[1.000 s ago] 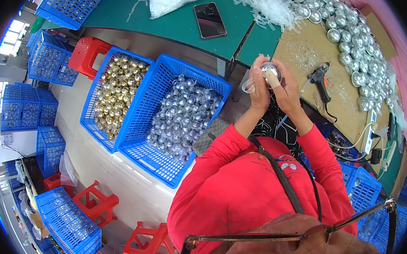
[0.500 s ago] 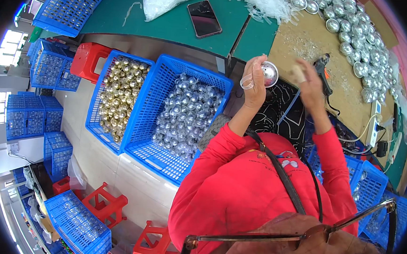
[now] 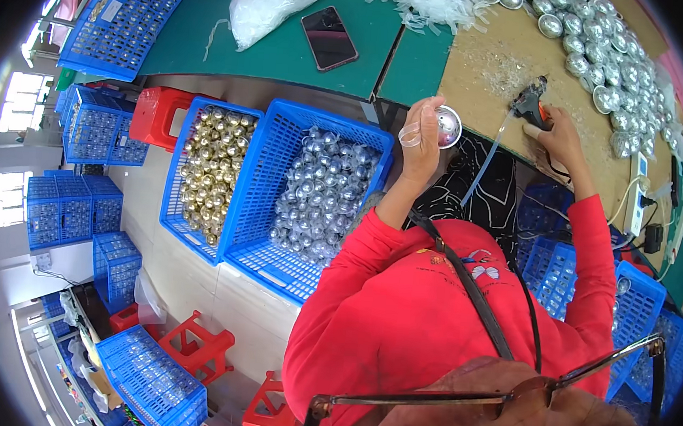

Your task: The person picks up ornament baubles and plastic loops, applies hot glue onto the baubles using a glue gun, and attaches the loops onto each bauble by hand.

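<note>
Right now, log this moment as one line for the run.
left hand: holding silver rounded piece; right hand: on glue gun; phone: on green table; gold balls, silver balls: in separate blue crates

- We note a dark phone [image 3: 330, 40] lying on the green bench [image 3: 269, 65].
- We see gold balls [image 3: 214, 168] in a blue crate [image 3: 189, 239].
- We log a red stool [image 3: 150, 116] just beside that crate.

I can read nothing: at ten o'clock in my view, the white label [image 3: 112, 11] on a blue crate [image 3: 91, 59] is too small; at four o'clock, so is the print [image 3: 442, 271] on my red shirt [image 3: 380, 334].
</note>
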Tool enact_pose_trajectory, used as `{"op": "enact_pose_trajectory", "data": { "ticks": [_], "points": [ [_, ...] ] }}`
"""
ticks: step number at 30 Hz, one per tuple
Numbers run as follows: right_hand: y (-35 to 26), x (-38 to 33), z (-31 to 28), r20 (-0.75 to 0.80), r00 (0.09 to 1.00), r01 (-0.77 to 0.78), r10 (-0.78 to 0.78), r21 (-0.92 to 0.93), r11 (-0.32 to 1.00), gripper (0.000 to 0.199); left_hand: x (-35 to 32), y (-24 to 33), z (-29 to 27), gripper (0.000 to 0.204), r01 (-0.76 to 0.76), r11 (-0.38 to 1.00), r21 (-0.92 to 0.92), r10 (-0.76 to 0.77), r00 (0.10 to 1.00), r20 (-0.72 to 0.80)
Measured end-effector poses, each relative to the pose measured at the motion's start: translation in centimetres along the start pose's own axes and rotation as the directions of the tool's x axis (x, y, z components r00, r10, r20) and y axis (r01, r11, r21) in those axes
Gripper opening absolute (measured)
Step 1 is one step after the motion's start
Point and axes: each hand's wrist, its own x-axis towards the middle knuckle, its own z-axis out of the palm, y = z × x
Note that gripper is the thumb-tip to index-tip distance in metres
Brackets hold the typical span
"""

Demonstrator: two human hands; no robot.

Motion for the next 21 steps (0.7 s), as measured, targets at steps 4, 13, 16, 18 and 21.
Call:
{"op": "enact_pose_trajectory", "data": {
  "ticks": [4,13,16,18,21],
  "points": [
    [0.8,1.4,-1.2,0.110,0.991,0.057,-0.075,0.155,0.986,0.044,0.1,0.2,-0.1,0.039,0.071,0.997,0.017,-0.072,0.994,0.086],
    [-3.5,-2.5,-2.5,0.243,0.970,-0.236,0.011,0.929,0.284,0.031,0.9,-0.5,0.0,0.042,0.188,0.982,-0.007,-0.185,0.971,0.154],
    [-6.1,-3.7,-1.9,0.298,0.949,-0.256,-0.106,0.921,0.294,0.028,0.8,-1.3,0.3,0.042,0.118,0.992,0.042,-0.124,0.976,0.181],
    [-6.6,-4.7,-1.0,0.326,0.934,-0.250,-0.143,0.886,0.390,0.029,0.7,-1.4,0.5,0.042,0.165,0.986,0.025,-0.166,0.969,0.183],
    [-8.9,-6.2,-1.6,0.301,0.944,-0.197,-0.133,0.840,0.506,0.030,0.5,-1.5,0.6,0.042,0.217,0.976,0.007,-0.215,0.958,0.192]
  ]
}}
